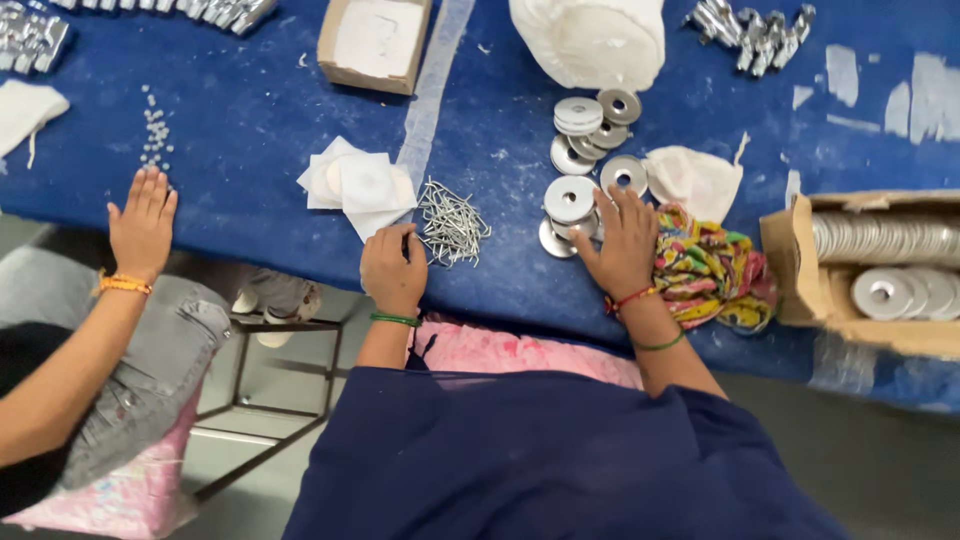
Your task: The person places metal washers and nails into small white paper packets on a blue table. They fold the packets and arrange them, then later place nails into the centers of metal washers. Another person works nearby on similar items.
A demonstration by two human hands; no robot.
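Assembly workshop, blue bench (250, 120), steel washers (572, 198), boxed washers (885, 260), pin pile (452, 225)

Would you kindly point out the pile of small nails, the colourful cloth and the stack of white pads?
pile of small nails (452, 224), head view, middle of the heap.
colourful cloth (710, 268), head view, its bunched centre.
stack of white pads (365, 185), head view, top pad.

I wear a dark navy-blue garment that covers my front, with pink patterned cloth just behind my left hand (393, 268). A green bangle circles that wrist. Behind my right hand (625, 245) sit a red thread and a green band.
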